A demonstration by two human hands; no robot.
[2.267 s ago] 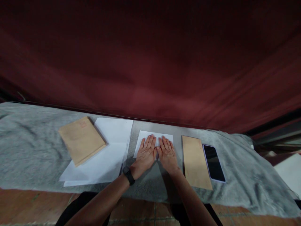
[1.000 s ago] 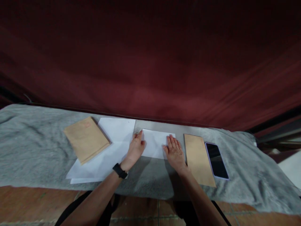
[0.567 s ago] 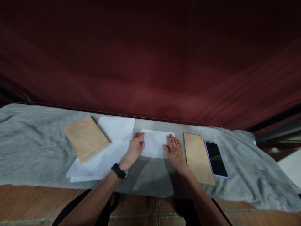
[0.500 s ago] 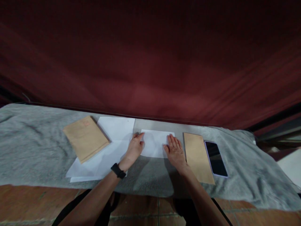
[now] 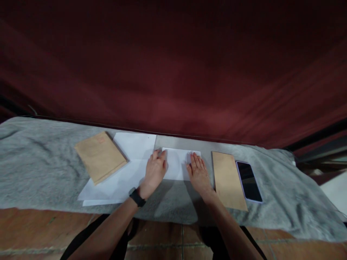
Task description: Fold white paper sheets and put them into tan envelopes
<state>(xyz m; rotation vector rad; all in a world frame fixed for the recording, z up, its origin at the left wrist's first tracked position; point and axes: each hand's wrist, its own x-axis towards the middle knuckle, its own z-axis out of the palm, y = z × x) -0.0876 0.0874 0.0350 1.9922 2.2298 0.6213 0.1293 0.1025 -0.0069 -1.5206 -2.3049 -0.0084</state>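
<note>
Small white paper [image 5: 175, 164] flat at the middle of the cloth-covered desk [image 5: 43, 162], long side running left to right, square to the wearer. Probably put there so both hands reach it equally.

Left hand [image 5: 155, 169] at the paper's left edge, fingers bent, fingertips down near the far left corner. Whether thumb and finger pinch the edge, cannot tell. Right hand [image 5: 199, 175] palm down over the right end, fingers extended and close together, thumb set a little apart. My reading: the right presses the paper flat and steady while the left works the edge — a weight at one end, finer touch at the other.

Larger white sheets [image 5: 135, 146] lie to the left, a crease across them, their right edge just beside the left hand. A brown packet [image 5: 101, 157] rests aslant on their left part; it may serve as a weight, or may simply have been put aside. Right of the right hand, a brown envelope [image 5: 229, 180] lies lengthwise, near to far, with a dark-screened phone [image 5: 249, 181] just beside it. Both sit off the middle, seemingly to leave working room.

Black watch [image 5: 137, 197] on the left wrist. Dark red fabric [image 5: 173, 79] rises beyond the far edge.
</note>
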